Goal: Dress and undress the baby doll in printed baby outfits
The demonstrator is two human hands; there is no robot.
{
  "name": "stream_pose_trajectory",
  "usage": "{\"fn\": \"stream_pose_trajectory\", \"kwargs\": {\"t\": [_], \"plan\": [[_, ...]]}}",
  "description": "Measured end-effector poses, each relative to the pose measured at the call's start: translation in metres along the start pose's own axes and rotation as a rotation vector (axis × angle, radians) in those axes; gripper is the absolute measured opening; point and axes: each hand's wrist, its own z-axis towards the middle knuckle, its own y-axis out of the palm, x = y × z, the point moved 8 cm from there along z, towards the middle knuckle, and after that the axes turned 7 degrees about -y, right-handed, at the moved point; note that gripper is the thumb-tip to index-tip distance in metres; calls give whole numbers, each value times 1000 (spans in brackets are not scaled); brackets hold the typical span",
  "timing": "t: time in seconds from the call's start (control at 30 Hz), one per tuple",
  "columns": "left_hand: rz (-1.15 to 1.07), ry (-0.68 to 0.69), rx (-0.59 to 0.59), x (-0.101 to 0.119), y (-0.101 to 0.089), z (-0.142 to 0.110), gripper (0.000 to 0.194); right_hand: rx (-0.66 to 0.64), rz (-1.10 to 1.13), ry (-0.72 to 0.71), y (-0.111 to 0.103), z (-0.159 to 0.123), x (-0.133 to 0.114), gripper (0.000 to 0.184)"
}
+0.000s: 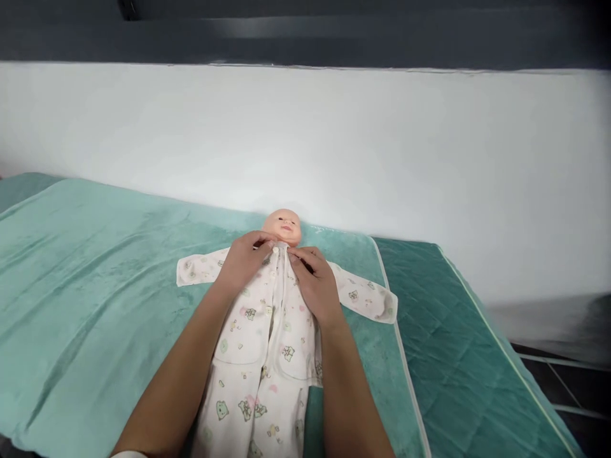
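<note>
So, from the left: you've got a light green blanket (109, 286) spread out and a bit wrinkled, with the doll (281, 222) lying face up on it, head toward the white wall (305, 140). The patterned baby jacket (243, 343) is on the doll, and one sleeve (198, 270) sticks out on your left, flat on the blanket.

Your left hand (244, 259) is up at the neckline, thumb and fingertips pinching the front edge right by the top button (275, 250). Can't tell how tight that pinch is. In the middle, the two front edges run side by side with a gap lower down, and a lower button (268, 311) shows uncovered. The patterned pants (248, 413) are below the hem.

Your right hand (315, 280) has the opposite collar edge between thumb and fingers. Past it, the other sleeve (365, 296) reaches out to the blanket's border, then there's a darker quilted mat (458, 337).

My read is you're working the collar closure, lining up both edges. Next move calls for a fine two-handed pinch: button steady on one side, matching edge brought over it, no tugging on the neck.
</note>
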Motion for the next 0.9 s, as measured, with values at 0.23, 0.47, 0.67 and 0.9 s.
{"fn": "stream_pose_trajectory", "kwargs": {"t": [0.23, 0.47, 0.67, 0.9], "plan": [[140, 27, -19, -6, 8, 0, 16, -47, 52, -45, 8, 2, -6, 20], [-81, -10, 11, -21, 6, 6, 15, -55, 32, -60, 9, 1, -8, 23], [-169, -11, -11, -25, 8, 7, 19, -73, 17, -54, 13, 0, -7, 23], [-38, -6, -35, -10, 11, -4, 23, -100, -60, 0, 15, 0, -7, 19]]}}
